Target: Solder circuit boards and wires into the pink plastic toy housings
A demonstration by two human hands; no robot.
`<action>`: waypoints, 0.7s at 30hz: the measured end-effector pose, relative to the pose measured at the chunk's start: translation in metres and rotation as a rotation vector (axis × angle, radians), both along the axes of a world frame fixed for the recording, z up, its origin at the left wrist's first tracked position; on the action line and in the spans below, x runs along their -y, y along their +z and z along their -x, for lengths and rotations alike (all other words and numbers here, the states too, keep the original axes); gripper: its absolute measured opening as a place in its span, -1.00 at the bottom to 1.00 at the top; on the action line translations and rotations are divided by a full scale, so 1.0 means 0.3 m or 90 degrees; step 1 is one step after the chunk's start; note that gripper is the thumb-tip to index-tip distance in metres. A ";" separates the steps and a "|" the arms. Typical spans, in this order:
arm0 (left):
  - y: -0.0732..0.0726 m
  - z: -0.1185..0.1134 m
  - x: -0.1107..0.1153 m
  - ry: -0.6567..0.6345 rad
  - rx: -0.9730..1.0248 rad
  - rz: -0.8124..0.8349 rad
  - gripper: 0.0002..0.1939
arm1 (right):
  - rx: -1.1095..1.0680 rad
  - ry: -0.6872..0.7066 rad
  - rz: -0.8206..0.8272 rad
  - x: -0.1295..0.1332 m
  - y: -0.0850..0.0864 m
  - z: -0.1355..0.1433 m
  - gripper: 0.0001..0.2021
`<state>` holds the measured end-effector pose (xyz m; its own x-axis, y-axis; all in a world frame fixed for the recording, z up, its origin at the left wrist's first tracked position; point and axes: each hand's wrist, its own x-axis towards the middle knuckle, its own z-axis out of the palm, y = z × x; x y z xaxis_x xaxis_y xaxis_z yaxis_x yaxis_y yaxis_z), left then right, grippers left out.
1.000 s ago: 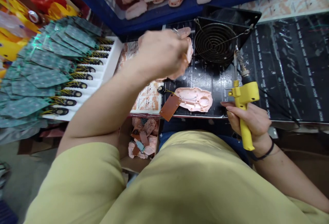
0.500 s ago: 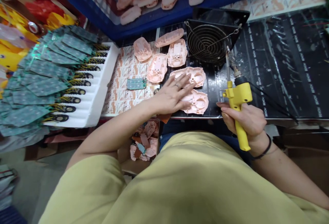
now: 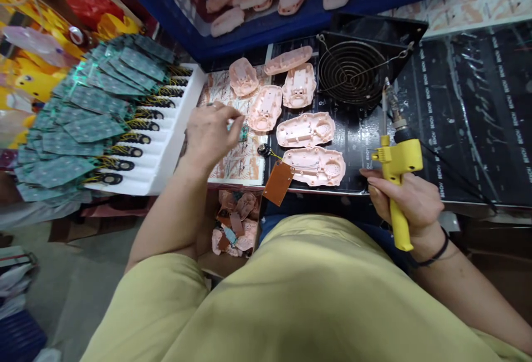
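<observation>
My right hand [image 3: 415, 201] grips the yellow handle of a soldering gun [image 3: 401, 159], its tip pointing up and away beside the fan. My left hand [image 3: 211, 134] is on the patterned paper, fingers curled over a small green circuit board [image 3: 244, 132]; the hand hides most of that board. Two pink plastic shells, an upper shell [image 3: 305, 129] and a lower shell [image 3: 318, 166], lie hollow side up between my hands. A brown circuit board [image 3: 278, 182] overlaps the lower shell's left end and overhangs the table edge. A small round black speaker [image 3: 264, 149] with yellow wires lies beside it.
Several more pink shells [image 3: 265, 108] lie behind. A black fan with a wire guard [image 3: 352, 72] stands at the back, before a blue crate [image 3: 266, 35] of pink parts. At left, a white foam tray [image 3: 166, 151] holds wired speakers and green boards. Below sits a box of scraps [image 3: 235, 223].
My left hand has moved left, off the two pink shells, to the green circuit board, uncovering the brown board and speaker. My right hand keeps holding the soldering gun. The view has shifted slightly.
</observation>
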<state>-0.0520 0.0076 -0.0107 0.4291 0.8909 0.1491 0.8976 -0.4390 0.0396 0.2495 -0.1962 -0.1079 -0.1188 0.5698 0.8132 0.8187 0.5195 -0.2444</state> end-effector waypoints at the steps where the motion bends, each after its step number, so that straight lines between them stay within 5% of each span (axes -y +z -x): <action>1: 0.004 0.030 -0.013 0.054 -0.032 0.004 -0.65 | 0.003 -0.002 -0.002 -0.001 0.003 0.000 -0.77; 4: -0.016 0.101 -0.029 0.129 -0.109 0.066 -0.66 | 0.022 -0.020 -0.007 -0.001 0.007 0.000 -0.76; 8: -0.076 0.137 -0.036 0.096 -0.107 0.054 -0.58 | 0.043 -0.038 0.002 0.004 0.000 -0.001 -0.76; 14: -0.133 0.107 -0.089 0.041 -0.060 0.007 -0.52 | 0.028 -0.024 0.005 0.002 -0.009 -0.002 -0.74; 21: -0.122 0.040 -0.152 0.059 0.034 0.081 -0.64 | 0.034 -0.021 -0.005 -0.001 -0.016 -0.003 -0.73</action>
